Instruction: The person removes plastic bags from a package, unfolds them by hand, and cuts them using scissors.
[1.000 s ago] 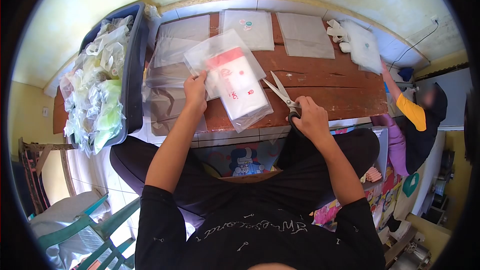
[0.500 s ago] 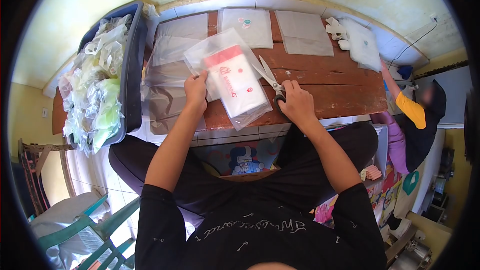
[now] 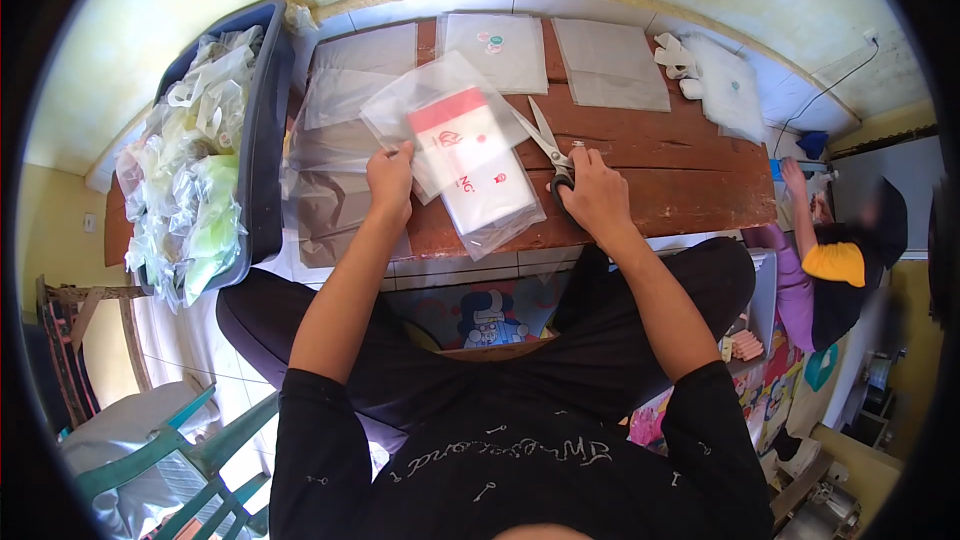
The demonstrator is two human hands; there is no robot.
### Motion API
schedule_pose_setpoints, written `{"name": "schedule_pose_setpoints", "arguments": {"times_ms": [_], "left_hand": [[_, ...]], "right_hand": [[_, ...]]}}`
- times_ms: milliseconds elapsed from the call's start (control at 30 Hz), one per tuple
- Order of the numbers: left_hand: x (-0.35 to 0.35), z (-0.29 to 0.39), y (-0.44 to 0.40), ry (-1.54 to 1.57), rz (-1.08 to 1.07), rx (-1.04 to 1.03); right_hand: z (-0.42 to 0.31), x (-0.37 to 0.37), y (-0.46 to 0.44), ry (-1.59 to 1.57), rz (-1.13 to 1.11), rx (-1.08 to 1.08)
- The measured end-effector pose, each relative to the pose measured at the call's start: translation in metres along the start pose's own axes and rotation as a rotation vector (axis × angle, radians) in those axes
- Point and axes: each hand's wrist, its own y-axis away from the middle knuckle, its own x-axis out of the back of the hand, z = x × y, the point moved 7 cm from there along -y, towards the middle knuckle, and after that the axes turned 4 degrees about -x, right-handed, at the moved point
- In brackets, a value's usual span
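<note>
My left hand (image 3: 390, 180) is closed on the left edge of a clear plastic bag (image 3: 400, 105). This bag overlaps a stack of white plastic bags (image 3: 487, 202) with a red band and red print, in a clear wrapper on the table. My right hand (image 3: 597, 198) grips black-handled scissors (image 3: 548, 145), fingers wrapped round the handles. The blades are parted and point up and left, close beside the right edge of the clear bag. Whether they touch the plastic I cannot tell.
Flat stacks of clear bags (image 3: 612, 65) lie along the back of the brown wooden table (image 3: 640, 180). A dark bin (image 3: 268, 140) heaped with plastic bags stands at left. Another person (image 3: 835, 265) sits at right, one arm reaching forward. A green chair (image 3: 150, 450) is at lower left.
The clear bag in my left hand has shifted slightly left and covers more of the red print. The scissors have moved slightly. The other person's hand has moved away from the bags at right.
</note>
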Motion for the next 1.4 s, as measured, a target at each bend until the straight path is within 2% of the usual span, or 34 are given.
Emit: {"name": "schedule_pose_setpoints", "arguments": {"times_ms": [200,700,900,967,1000,1067,1100,1167,1300,1367,1400], "left_hand": [[0.0,0.004,0.0,-0.027,0.029,-0.031],[0.003,0.002,-0.005,-0.018,-0.016,-0.001],[0.003,0.012,-0.013,-0.168,-0.032,-0.087],[0.01,0.01,-0.023,-0.343,0.025,-0.232],[0.009,0.026,-0.013,-0.341,0.028,-0.232],[0.0,0.056,0.02,-0.558,-0.094,0.003],[0.003,0.053,0.021,-0.559,-0.092,0.002],[0.006,0.069,0.022,-1.221,0.035,-0.374],[-0.012,0.092,0.045,-1.351,0.04,-0.341],[-0.025,0.089,0.044,-1.248,0.087,-0.589],[-0.028,0.088,0.043,-1.245,0.088,-0.589]], "right_hand": [[-0.005,0.001,-0.003,0.007,0.028,0.065],[-0.01,-0.001,-0.003,-0.005,0.014,0.028],[-0.016,-0.002,0.004,0.006,-0.021,-0.014],[-0.016,-0.002,0.005,0.011,-0.027,-0.023],[-0.016,-0.002,0.005,0.012,-0.028,-0.019],[-0.017,-0.002,0.005,0.005,-0.024,-0.012],[-0.017,-0.002,0.005,0.004,-0.024,-0.01],[-0.016,-0.003,0.005,0.011,-0.038,-0.017],[-0.018,-0.003,0.005,0.015,-0.043,-0.022],[-0.017,-0.004,0.005,0.02,-0.057,-0.029],[-0.017,-0.003,0.005,0.023,-0.055,-0.027]]}}
